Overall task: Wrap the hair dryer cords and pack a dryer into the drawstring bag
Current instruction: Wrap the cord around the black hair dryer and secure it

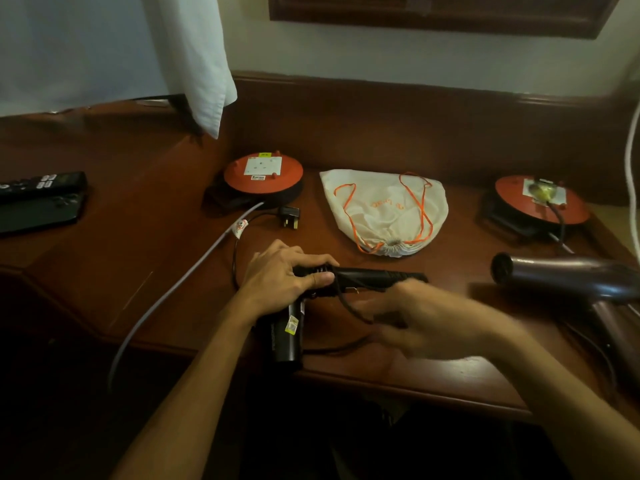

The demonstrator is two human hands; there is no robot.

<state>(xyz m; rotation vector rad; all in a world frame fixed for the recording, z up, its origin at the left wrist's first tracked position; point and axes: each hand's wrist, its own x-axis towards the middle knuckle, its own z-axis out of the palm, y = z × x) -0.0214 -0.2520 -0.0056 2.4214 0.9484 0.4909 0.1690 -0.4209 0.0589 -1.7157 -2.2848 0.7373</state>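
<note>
A black hair dryer [374, 277] lies on the wooden desk [145, 216] near its front edge, handle pointing toward me. My left hand [284, 275] grips its rear end. My right hand [415, 323], blurred with motion, holds the dryer's black cord [349, 308] just below the barrel. The cord loops left across the desk to a black plug [290, 216]. A cream drawstring bag [384, 209] with orange cords lies flat behind the dryer, its mouth cinched. A second, dark purple hair dryer [568, 275] lies at the right.
Two orange cable reels stand at the back, one at left [263, 176] and one at right [540, 202]. A grey cable [180, 282] runs off the front edge. A remote [38, 185] lies far left. White cloth [194, 64] hangs above.
</note>
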